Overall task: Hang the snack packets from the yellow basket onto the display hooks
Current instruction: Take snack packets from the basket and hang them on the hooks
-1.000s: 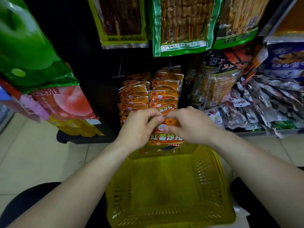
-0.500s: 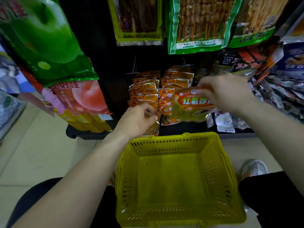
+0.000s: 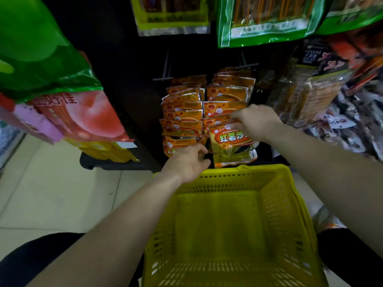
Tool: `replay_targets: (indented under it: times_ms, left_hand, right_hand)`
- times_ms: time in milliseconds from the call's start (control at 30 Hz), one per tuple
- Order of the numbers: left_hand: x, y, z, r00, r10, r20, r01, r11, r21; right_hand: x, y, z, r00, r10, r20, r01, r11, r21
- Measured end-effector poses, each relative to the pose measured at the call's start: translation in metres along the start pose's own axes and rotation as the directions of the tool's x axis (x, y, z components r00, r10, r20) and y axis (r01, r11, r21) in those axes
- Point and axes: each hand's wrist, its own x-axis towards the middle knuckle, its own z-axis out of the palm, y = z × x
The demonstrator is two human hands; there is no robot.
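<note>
My right hand [image 3: 256,121] pinches the top edge of an orange snack packet [image 3: 230,146], which hangs at the front of the right-hand row of matching orange packets [image 3: 227,94] on a display hook. A second row of the same packets [image 3: 182,117] hangs just to the left. My left hand [image 3: 186,162] is below that left row, its fingers loosely curled by the lowest packet, with nothing seen in its grasp. The yellow basket [image 3: 290,204] sits in front of me below both hands, and its inside shows no packets.
Large green snack bags [image 3: 263,19] hang overhead, and a green and pink bag [image 3: 62,96] hangs at the left. Clear and dark packets [image 3: 323,96] crowd the shelf on the right. Pale floor tiles [image 3: 51,193] lie to the left, and my dark-clothed knees flank the basket.
My right hand carried the orange packet from above the basket up to the right row's hook front. My left hand let go of it and dropped to the left row's bottom.
</note>
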Motion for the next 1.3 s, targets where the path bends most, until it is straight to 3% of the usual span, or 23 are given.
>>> replay_targets:
  times_ms: [300, 700, 800, 933, 1167, 1300]
  left_hand:
    - [0.076, 0.007, 0.071, 0.987, -0.061, 0.15, 0.067, 0.997, -0.034]
    - [0.085, -0.019, 0.084, 0.988, -0.12, 0.092, 0.13, 0.986, -0.109]
    - [0.077, -0.02, 0.077, 0.991, -0.125, 0.054, 0.132, 0.981, -0.144]
    - [0.06, -0.012, 0.056, 0.995, -0.095, -0.016, 0.091, 0.978, -0.185]
    - [-0.005, 0.021, -0.022, 0.968, -0.015, -0.249, -0.036, 0.979, -0.2]
    - [-0.058, 0.044, -0.057, 0.957, 0.162, -0.242, -0.227, 0.935, -0.272]
  right_hand:
    - [0.037, 0.007, 0.048, 0.997, 0.045, 0.067, -0.051, 0.995, 0.09]
    - [0.04, 0.008, 0.059, 0.988, 0.138, 0.063, -0.144, 0.985, 0.099]
    - [0.033, 0.011, 0.054, 0.981, 0.159, 0.116, -0.173, 0.977, 0.126]
    - [0.018, 0.014, 0.02, 0.983, 0.115, 0.146, -0.143, 0.97, 0.199]
    - [-0.033, 0.0, -0.103, 0.995, -0.015, 0.1, -0.01, 0.97, 0.244]
    - [-0.084, -0.018, -0.146, 0.997, -0.053, 0.049, 0.035, 0.949, 0.312]
